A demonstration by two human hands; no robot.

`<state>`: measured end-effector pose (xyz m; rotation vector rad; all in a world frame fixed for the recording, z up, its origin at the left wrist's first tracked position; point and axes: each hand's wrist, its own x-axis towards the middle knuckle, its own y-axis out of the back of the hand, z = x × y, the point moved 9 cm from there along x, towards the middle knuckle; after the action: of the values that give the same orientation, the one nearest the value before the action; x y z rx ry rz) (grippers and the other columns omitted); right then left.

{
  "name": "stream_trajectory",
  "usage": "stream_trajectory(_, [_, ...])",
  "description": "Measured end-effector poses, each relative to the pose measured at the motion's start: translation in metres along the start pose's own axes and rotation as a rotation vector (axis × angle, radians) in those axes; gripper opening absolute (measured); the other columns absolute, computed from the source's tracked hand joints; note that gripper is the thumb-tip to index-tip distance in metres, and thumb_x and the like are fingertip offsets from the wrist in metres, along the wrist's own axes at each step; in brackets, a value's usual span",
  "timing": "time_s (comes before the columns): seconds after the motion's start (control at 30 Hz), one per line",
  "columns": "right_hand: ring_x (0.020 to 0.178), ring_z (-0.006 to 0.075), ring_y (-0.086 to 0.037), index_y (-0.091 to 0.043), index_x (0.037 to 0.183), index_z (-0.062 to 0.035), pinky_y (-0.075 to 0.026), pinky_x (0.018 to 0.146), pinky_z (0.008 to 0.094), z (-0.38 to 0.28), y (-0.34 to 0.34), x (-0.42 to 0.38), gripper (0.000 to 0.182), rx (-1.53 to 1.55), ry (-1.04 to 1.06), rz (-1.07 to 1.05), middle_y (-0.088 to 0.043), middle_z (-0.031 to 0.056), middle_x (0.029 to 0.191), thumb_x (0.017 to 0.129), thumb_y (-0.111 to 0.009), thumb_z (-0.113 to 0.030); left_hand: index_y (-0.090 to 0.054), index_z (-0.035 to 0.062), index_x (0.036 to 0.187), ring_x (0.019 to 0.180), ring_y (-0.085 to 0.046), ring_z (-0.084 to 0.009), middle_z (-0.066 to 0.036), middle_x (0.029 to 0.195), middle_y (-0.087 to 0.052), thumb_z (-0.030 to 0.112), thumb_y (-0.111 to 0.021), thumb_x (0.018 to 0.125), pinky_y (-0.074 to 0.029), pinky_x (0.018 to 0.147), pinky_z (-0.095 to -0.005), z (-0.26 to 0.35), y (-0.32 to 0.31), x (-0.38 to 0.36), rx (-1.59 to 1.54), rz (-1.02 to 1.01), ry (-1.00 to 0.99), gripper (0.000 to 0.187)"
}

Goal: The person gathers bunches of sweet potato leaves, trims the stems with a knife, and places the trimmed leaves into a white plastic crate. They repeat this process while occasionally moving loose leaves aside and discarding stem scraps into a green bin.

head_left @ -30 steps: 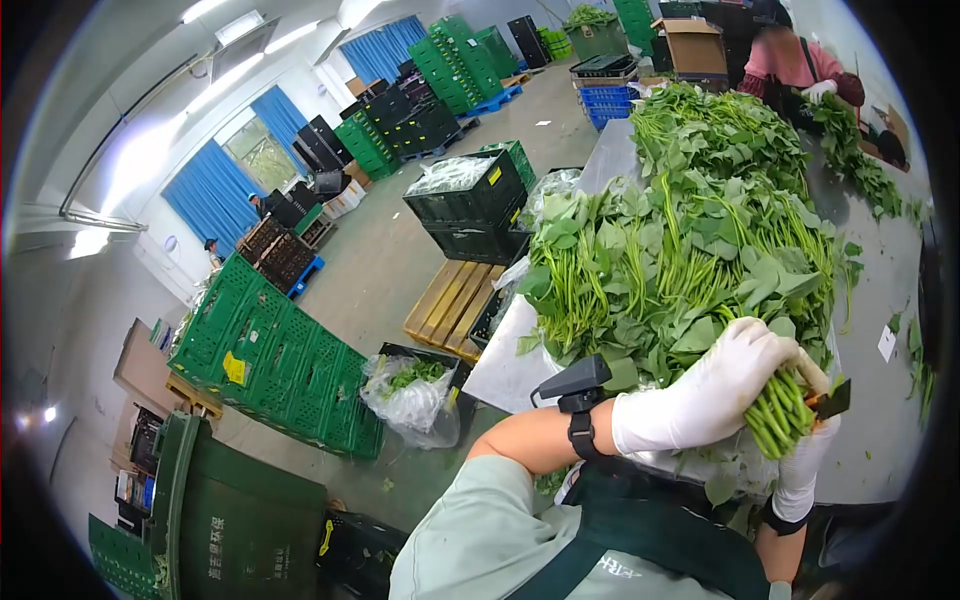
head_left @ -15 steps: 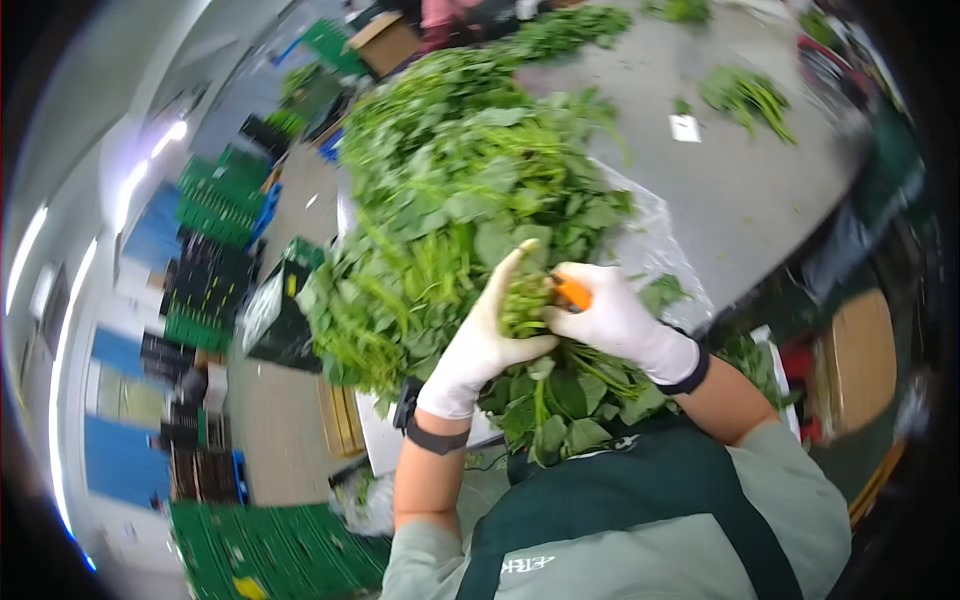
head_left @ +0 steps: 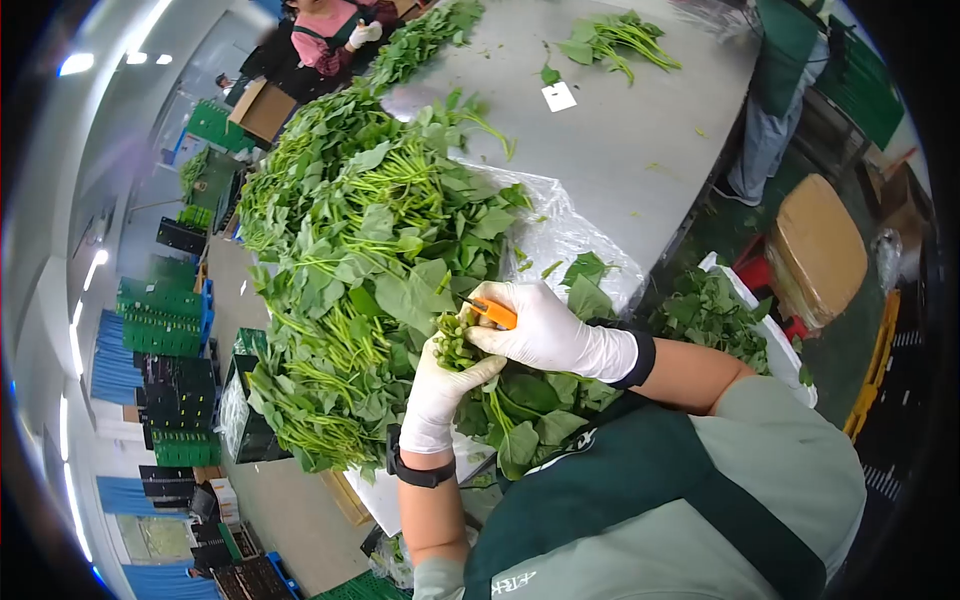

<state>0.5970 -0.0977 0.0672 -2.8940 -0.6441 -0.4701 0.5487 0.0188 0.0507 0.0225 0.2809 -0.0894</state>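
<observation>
My left hand (head_left: 436, 392), in a white glove, is closed around a bunch of leafy green stems (head_left: 456, 346). The cut ends point up, and the leaves hang toward my apron. Gripped in my gloved right hand (head_left: 548, 330) is a small orange-handled knife (head_left: 494, 312), its dark tip pointing left just above the stem ends. Both hands meet at the bunch. Beside and beyond them spreads a large heap of leafy greens (head_left: 350, 250), with many stems lying sideways.
Clear plastic film (head_left: 570, 225) lies on the metal table (head_left: 640, 130). Farther off are a white tag (head_left: 559, 96) and a small bunch of greens (head_left: 620, 42). A white box (head_left: 775, 345) of greens stands at right. Two people stand around the table; green crates (head_left: 160, 310) are stacked at left.
The view has swung, so the table and heap sit further left and lower. My left fingers, stretched up before, now curl around the bunch. The knife stays in my right hand by the stem ends.
</observation>
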Motion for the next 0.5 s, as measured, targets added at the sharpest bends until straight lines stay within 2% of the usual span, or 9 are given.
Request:
stream_trajectory(0.07, [0.085, 0.011, -0.06, -0.061, 0.106, 0.0002, -0.048, 0.078, 0.0285, 0.0, 0.006, -0.002, 0.028, -0.119, -0.108, -0.095, -0.066, 0.0069, 0.092, 0.084, -0.069, -0.014, -0.061, 0.001, 0.11, 0.079, -0.06, -0.0091, 0.0, 0.093, -0.066, -0.002, -0.074, 0.074, -0.049, 0.072, -0.0241, -0.003, -0.001, 0.006, 0.024, 0.039, -0.017, 0.038])
stream_trajectory(0.13, [0.084, 0.0174, -0.066, -0.061, 0.114, -0.0038, -0.05, 0.078, 0.0286, -0.004, 0.026, -0.005, 0.033, -0.017, 0.044, 0.027, -0.067, 0.0129, 0.094, 0.085, -0.069, -0.016, -0.062, 0.001, 0.104, 0.074, -0.06, -0.0089, -0.001, 0.088, -0.065, -0.002, -0.073, 0.075, -0.048, 0.069, -0.024, -0.006, -0.006, 0.014, 0.031, 0.032, -0.009, 0.031])
stream_trajectory(0.23, [0.076, 0.0269, -0.067, -0.062, 0.107, -0.0084, -0.053, 0.066, 0.0357, -0.014, 0.056, -0.031, 0.029, -0.503, 0.147, 0.013, -0.066, 0.0115, 0.086, 0.079, -0.068, -0.016, -0.062, 0.0024, 0.083, 0.063, -0.057, -0.0082, 0.0, 0.073, -0.063, -0.003, -0.071, 0.075, -0.047, 0.062, -0.0234, 0.002, -0.021, 0.027, 0.069, 0.08, -0.013, 0.013])
stream_trajectory(0.27, [0.07, 0.03, -0.066, -0.061, 0.103, -0.0109, -0.053, 0.061, 0.0399, -0.018, 0.057, -0.045, 0.026, -0.698, 0.225, -0.018, -0.066, 0.0102, 0.08, 0.078, -0.066, -0.018, -0.062, 0.0024, 0.083, 0.063, -0.057, -0.0082, 0.0, 0.073, -0.063, -0.003, -0.071, 0.075, -0.047, 0.062, -0.0234, 0.004, -0.029, 0.031, 0.076, 0.048, -0.009, 0.013])
stream_trajectory(0.3, [0.066, 0.0276, -0.065, -0.06, 0.098, -0.0127, -0.052, 0.059, 0.0405, -0.01, 0.057, -0.057, 0.022, -0.74, 0.244, -0.038, -0.061, 0.0081, 0.073, 0.077, -0.066, -0.02, -0.062, 0.0025, 0.084, 0.063, -0.057, -0.0082, -0.001, 0.073, -0.063, -0.004, -0.071, 0.074, -0.047, 0.061, -0.023, 0.005, -0.038, 0.036, 0.112, -0.005, -0.009, 0.015])
stream_trajectory(0.33, [0.068, 0.0264, -0.065, -0.062, 0.092, -0.0102, -0.052, 0.06, 0.0374, -0.012, 0.062, -0.066, 0.021, -0.782, 0.228, -0.008, -0.061, 0.0069, 0.074, 0.073, -0.069, -0.013, -0.062, 0.0026, 0.085, 0.062, -0.057, -0.0082, -0.001, 0.073, -0.063, -0.005, -0.072, 0.073, -0.047, 0.061, -0.0227, 0.005, -0.048, 0.041, 0.147, -0.063, -0.009, 0.017])
stream_trajectory(0.37, [0.067, 0.0264, -0.065, -0.062, 0.091, -0.0095, -0.052, 0.059, 0.0375, -0.012, 0.069, -0.074, 0.021, -0.791, 0.222, 0.046, -0.061, 0.007, 0.074, 0.073, -0.069, -0.014, -0.064, 0.0, 0.093, 0.064, -0.059, -0.0082, -0.002, 0.077, -0.065, -0.005, -0.073, 0.073, -0.049, 0.061, -0.0233, 0.002, -0.059, 0.047, 0.236, -0.129, 0.004, 0.023])
stream_trajectory(0.47, [0.066, 0.0275, -0.065, -0.06, 0.09, -0.008, -0.052, 0.058, 0.038, -0.01, 0.097, -0.096, 0.02, -0.824, 0.157, 0.198, -0.061, 0.0078, 0.074, 0.073, -0.069, -0.015, -0.06, -0.0006, 0.086, 0.06, -0.057, -0.0085, -0.001, 0.073, -0.063, -0.004, -0.075, 0.071, -0.046, 0.056, -0.0244, 0.022, -0.118, 0.049, 0.405, -0.243, -0.087, 0.021])
stream_trajectory(0.5, [0.066, 0.0286, -0.064, -0.06, 0.089, -0.0072, -0.052, 0.057, 0.0385, -0.01, 0.108, -0.105, 0.02, -0.826, 0.121, 0.259, -0.061, 0.0083, 0.073, 0.073, -0.069, -0.014, -0.061, -0.0016, 0.089, 0.063, -0.058, -0.0087, -0.002, 0.076, -0.064, -0.006, -0.07, 0.074, -0.047, 0.058, -0.0239, 0.018, -0.131, 0.05, 0.47, -0.286, -0.038, 0.018])
